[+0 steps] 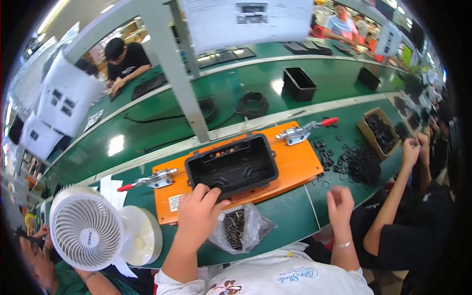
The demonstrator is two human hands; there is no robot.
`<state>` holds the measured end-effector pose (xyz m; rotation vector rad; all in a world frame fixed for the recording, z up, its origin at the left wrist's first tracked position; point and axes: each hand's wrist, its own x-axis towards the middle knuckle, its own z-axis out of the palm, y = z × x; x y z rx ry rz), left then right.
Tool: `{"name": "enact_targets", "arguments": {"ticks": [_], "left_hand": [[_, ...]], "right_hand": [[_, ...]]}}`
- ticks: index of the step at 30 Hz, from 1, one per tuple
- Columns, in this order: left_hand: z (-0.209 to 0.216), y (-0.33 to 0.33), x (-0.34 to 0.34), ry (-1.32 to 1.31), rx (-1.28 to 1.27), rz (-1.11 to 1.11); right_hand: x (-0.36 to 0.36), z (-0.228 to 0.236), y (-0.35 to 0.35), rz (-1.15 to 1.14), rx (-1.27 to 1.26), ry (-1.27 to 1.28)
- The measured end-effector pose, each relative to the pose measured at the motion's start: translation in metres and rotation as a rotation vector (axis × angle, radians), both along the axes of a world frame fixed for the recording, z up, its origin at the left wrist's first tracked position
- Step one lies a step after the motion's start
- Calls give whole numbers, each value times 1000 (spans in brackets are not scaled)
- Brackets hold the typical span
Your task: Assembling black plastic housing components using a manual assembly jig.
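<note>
A black open-topped plastic box (233,169) sits on an orange fixture plate (295,167) in front of me. My left hand (199,209) grips the box's near rim, close to its left corner, with the thumb along the outer wall. My right hand (340,209) is raised over the table's near edge, right of the plate, its fingers curled. Whether something small is pinched in them is hidden. Between my hands, a clear plastic bag (255,228) lies open, with dark screws (235,230) inside. Toggle clamps with red handles, the left clamp (160,179) and right clamp (295,135), flank the box.
A pile of small black clips (361,164) and a cardboard box (371,137) of black parts lie at right, near a co-worker's hands (412,150). A white fan (88,231) stands at left. Beyond a metal post (182,83), the green conveyor carries cables (253,104) and a black bin (299,84).
</note>
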<state>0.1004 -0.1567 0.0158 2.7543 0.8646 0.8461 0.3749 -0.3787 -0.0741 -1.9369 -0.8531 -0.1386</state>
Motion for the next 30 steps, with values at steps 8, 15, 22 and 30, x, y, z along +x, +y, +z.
{"name": "enact_targets", "arguments": {"ticks": [8,15,22,30], "left_hand": [[1,-3,9,-103,-67,23],[4,5,-2,0,-190,-48],[7,16,-1,128,-320,-90],[5,-2,-11,-46,-209,91]], "right_hand": [[78,10,40,-200,-469,-206],[93,2,85,-123,-725,-77],[111,-9,85,-58,-587,-93],[117,-1,80,18,-459,25]]}}
